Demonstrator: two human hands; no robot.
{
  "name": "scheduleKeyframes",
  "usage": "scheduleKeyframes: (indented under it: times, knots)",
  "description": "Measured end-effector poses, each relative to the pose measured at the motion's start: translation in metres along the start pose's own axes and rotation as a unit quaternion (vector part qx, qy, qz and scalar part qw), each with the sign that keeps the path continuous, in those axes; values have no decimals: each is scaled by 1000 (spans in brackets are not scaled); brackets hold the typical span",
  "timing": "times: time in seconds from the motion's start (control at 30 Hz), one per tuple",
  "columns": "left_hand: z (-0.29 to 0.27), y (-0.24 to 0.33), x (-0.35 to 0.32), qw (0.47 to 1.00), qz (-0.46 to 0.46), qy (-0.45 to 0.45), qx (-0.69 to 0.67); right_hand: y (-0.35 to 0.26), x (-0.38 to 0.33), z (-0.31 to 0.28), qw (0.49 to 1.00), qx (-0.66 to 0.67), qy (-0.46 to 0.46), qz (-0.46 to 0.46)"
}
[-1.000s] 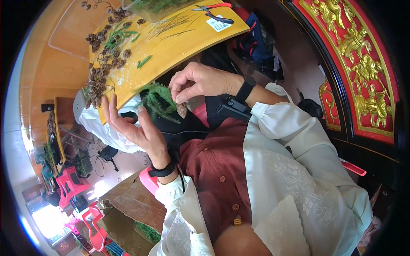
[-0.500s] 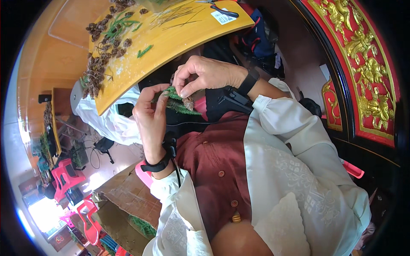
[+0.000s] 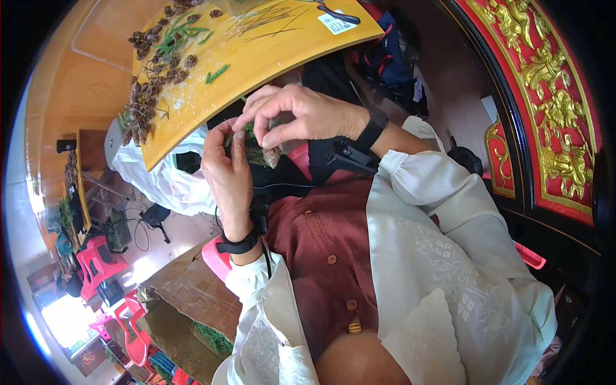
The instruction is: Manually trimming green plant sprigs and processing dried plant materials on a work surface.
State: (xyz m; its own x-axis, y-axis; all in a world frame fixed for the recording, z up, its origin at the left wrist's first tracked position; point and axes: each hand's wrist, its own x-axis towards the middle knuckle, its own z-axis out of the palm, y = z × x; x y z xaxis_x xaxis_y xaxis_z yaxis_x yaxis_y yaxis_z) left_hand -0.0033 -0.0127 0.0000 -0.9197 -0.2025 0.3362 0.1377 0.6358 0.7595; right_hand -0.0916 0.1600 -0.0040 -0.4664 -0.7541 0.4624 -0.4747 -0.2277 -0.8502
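Note:
My left hand (image 3: 226,174) and my right hand (image 3: 307,117) meet in front of my chest, just below the edge of a yellow wooden board (image 3: 269,61). Together they pinch a small green sprig (image 3: 251,146) with a brown knobbly end (image 3: 271,156). Fingertips of my right hand curl over the sprig from above, while my left thumb and fingers grip it from the side. Both wrists wear black bands. Much of the sprig is hidden behind the fingers.
On the board lie brown clumps (image 3: 142,102), green leaf bits (image 3: 217,74), thin stems (image 3: 263,22) and scissors (image 3: 337,13). A white bag (image 3: 160,183) hangs below it. A cardboard box (image 3: 186,308) with greenery and red chairs (image 3: 96,266) stand lower left; a red-and-gold carved panel (image 3: 552,122) stands at the right.
My left hand was spread open below the board; it has closed and risen to meet my right hand on the sprig. The right hand has shifted slightly.

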Motion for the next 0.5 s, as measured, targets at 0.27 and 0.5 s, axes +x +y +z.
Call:
scheduleKeyframes:
  times: [0.27,0.5]
  knots:
    - [4,-4,0,998,-22,47,37,4,-1,6,998,-26,51,1]
    - [4,1,1,916,-210,5,-342,7,-2,14,990,-66,120,20]
